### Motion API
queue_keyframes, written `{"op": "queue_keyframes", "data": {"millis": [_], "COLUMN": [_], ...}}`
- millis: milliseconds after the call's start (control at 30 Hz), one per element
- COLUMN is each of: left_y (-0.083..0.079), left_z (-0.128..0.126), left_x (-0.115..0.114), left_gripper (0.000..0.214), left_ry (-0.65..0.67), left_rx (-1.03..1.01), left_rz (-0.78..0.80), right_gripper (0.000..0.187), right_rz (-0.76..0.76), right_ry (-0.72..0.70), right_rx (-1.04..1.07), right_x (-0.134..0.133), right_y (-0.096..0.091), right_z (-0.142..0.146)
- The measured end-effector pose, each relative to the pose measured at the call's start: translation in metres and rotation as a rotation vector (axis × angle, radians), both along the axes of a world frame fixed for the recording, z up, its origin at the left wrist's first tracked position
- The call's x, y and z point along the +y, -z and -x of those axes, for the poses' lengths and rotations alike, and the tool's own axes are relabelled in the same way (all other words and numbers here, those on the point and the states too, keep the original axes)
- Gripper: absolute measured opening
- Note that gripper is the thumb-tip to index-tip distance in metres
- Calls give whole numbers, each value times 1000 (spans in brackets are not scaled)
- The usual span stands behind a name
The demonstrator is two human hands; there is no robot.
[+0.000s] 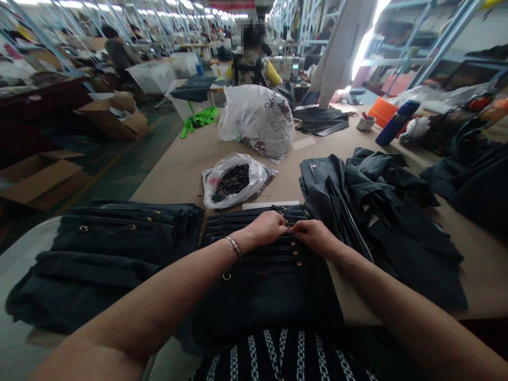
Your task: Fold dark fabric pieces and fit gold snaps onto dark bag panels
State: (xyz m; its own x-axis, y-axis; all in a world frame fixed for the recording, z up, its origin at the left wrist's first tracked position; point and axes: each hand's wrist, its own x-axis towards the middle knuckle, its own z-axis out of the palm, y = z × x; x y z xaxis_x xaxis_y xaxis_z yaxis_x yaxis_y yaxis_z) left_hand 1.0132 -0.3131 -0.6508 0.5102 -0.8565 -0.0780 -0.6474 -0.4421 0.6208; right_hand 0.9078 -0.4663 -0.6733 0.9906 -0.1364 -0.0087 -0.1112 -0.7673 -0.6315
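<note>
In front of me lies a stack of dark bag panels point(273, 286), overlapped so that their zippers form rows with gold pulls point(296, 253) on the right. My left hand point(272, 226), with a silver bangle at the wrist, is closed in a pinch over one of the upper rows. Close beside it, my right hand point(313, 234) pinches at the same spot from the right. Both sets of fingertips meet near a gold zipper pull, and whatever small piece lies between them is too small to make out. A gold ring point(226, 276) shows on the front panel.
A second pile of dark zippered panels point(119, 233) lies left. Beyond my hands is an open plastic bag point(230, 182) of small black pieces, then a larger stuffed bag point(257, 119). Dark fabric pieces point(381, 201) and a blue bottle point(397, 123) are right. A person point(253, 63) sits ahead.
</note>
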Motion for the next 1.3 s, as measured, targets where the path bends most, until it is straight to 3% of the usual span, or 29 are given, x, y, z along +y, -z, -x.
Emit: {"op": "queue_keyframes", "data": {"millis": [200,400,500,567,700,800,967,1167,1300], "left_y": [5,8,6,2,-9,-15,-11,-3,-2], "left_z": [0,-3,-7,-8,-4,3,13,20,25], "left_x": [-4,0,7,12,19,18,11,0,-4], "left_gripper": [20,20,19,22,32,37,32,23,25], "left_ry": [10,-31,-41,-85,-178,-152,-167,-461,-561], "left_rx": [-130,-183,-80,140,798,1020,1076,1001,963], "left_rz": [-64,-133,-56,59,316,448,574,693,698], "right_gripper": [15,9,8,9,17,23,19,31,34], "right_rz": [216,237,222,193,-20,-168,-214,-779,-982], "right_ry": [9,-2,-5,8,33,12,75,200,272], "right_rx": [20,26,30,1,-155,-184,-224,-213,-168], "right_x": [0,1,2,4,20,36,48,56,63], "right_y": [4,2,-3,-8,-23,-31,-26,-12,-14], "right_z": [-6,-9,-7,-6,-5,-7,-13,-19,-16]}}
